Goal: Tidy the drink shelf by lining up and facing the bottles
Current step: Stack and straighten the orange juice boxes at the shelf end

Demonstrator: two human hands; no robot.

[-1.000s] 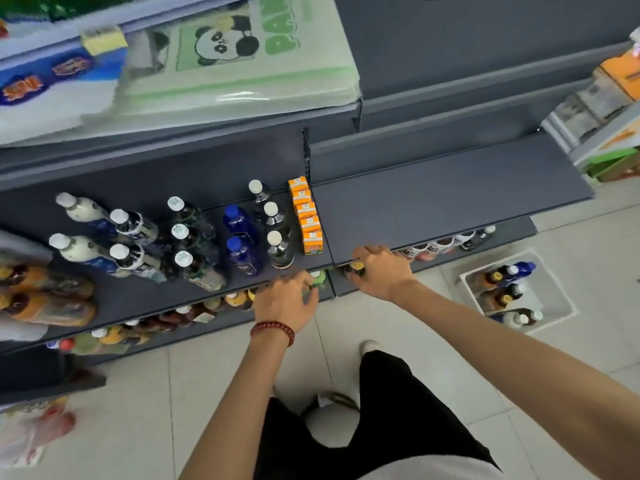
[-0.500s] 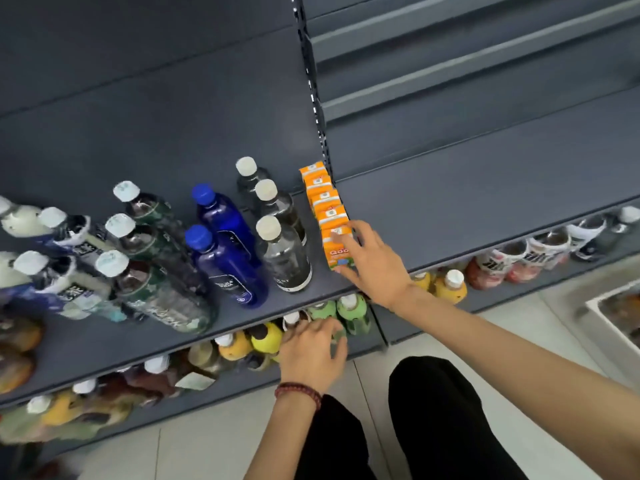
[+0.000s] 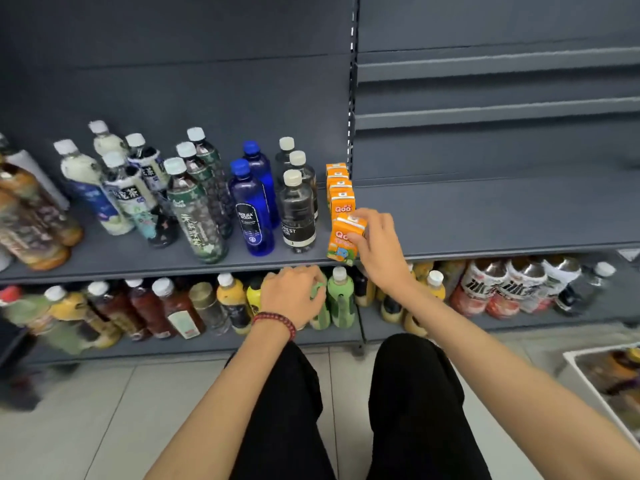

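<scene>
A row of orange juice cartons (image 3: 340,190) runs front to back at the right end of the grey upper shelf (image 3: 138,261). My right hand (image 3: 375,242) grips the front carton (image 3: 343,242), which sits tilted at the shelf's front edge. My left hand (image 3: 292,296) is closed on the cap end of a green bottle (image 3: 320,311) on the lower shelf, beside a second green bottle (image 3: 341,299). Two blue bottles (image 3: 251,211) and dark clear bottles (image 3: 298,209) stand left of the cartons.
Tea and milk bottles (image 3: 121,188) crowd the upper shelf's left half. The lower shelf holds yellow, brown and red-labelled bottles (image 3: 502,289). The right bay's upper shelf (image 3: 502,216) is bare. A white crate (image 3: 609,379) of bottles sits on the tiled floor at right.
The view dropped closer to the shelves. My right hand rose from the lower shelf to the front orange carton and pulled it forward, tilted. My left hand stayed on the green bottle.
</scene>
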